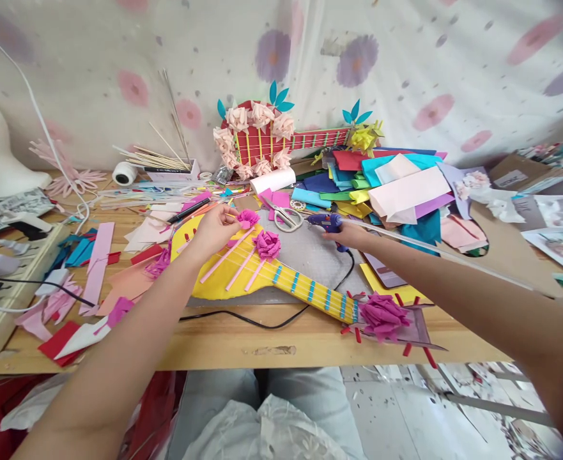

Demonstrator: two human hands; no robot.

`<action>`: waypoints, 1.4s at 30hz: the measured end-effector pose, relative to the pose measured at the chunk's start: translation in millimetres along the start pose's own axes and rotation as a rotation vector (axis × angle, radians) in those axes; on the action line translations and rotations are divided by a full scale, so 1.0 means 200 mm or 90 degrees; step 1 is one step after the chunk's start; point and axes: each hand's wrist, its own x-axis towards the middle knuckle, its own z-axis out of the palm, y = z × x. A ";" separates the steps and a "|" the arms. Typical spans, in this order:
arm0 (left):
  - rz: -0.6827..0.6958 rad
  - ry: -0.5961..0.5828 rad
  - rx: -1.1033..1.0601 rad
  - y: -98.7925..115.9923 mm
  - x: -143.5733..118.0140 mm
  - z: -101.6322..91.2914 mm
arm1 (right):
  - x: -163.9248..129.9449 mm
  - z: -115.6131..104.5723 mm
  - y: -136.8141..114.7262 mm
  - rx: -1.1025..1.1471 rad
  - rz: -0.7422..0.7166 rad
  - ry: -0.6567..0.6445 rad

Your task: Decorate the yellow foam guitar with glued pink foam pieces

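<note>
While both arms stretch over the wooden table, the scene sorts like this:

Left hand: the left hand sits over the far left part of the yellow paper guitar, fingers pinched narrow on a pink paper flower at the guitar's far edge.

Right hand: the right hand is closed around the grip of a blue glue gun, whose nozzle points left toward the flower.

Guitar: it lies flat near the middle of the table, body to the left, neck running right and nearer, with a second pink flower on the body and a large magenta flower at the head, by the near table edge.

Between the hands: scissors lie just left of the glue gun's nozzle, on the grey mat beneath the guitar.

Cord: a black cable runs from the glue gun along the near side of the guitar.

Far side: a red paper guitar ringed with pale flowers leans against the flowered cloth.

Right: a stack of coloured paper sheets crowds the space beyond the right hand.

Left: pink and red paper scraps litter the table; a cup of thin sticks stands far left.
</note>
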 end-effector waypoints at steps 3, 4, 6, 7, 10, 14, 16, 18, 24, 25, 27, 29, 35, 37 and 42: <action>-0.044 0.044 -0.072 -0.01 -0.02 0.01 | -0.01 -0.07 -0.09 0.227 0.077 0.030; -0.056 0.058 -0.095 -0.02 -0.03 0.02 | -0.02 -0.10 -0.13 0.308 0.066 0.033; -0.075 0.076 -0.128 -0.02 -0.04 0.03 | -0.06 -0.16 -0.22 0.414 0.017 0.019; -0.083 0.082 -0.137 -0.02 -0.05 0.03 | -0.08 -0.18 -0.26 0.445 -0.010 0.011; -0.103 0.098 -0.153 0.00 -0.07 0.05 | -0.15 -0.20 -0.39 0.445 -0.084 -0.059; -0.117 0.119 -0.186 -0.02 -0.09 0.07 | -0.23 -0.16 -0.52 0.345 -0.151 -0.190; -0.116 0.129 -0.197 -0.04 -0.09 0.07 | -0.24 -0.13 -0.56 0.332 -0.169 -0.209; -0.117 0.138 -0.200 -0.06 -0.09 0.07 | -0.23 -0.09 -0.58 0.323 -0.174 -0.202; -0.124 0.159 -0.184 -0.08 -0.08 0.07 | -0.18 -0.01 -0.61 0.249 -0.160 -0.166; -0.127 0.161 -0.178 -0.08 -0.08 0.07 | -0.18 0.00 -0.61 0.240 -0.162 -0.162; -0.131 0.168 -0.171 -0.09 -0.07 0.07 | -0.17 0.01 -0.62 0.228 -0.173 -0.153; -0.136 0.169 -0.170 -0.09 -0.07 0.06 | -0.17 0.01 -0.64 0.220 -0.176 -0.146; -0.162 0.157 -0.167 -0.08 -0.08 0.06 | -0.19 -0.01 -0.67 0.197 -0.149 -0.136; -0.163 0.156 -0.167 -0.08 -0.08 0.06 | -0.19 -0.01 -0.67 0.192 -0.142 -0.137; -0.147 0.158 -0.167 -0.09 -0.06 0.05 | -0.18 0.00 -0.67 0.195 -0.146 -0.139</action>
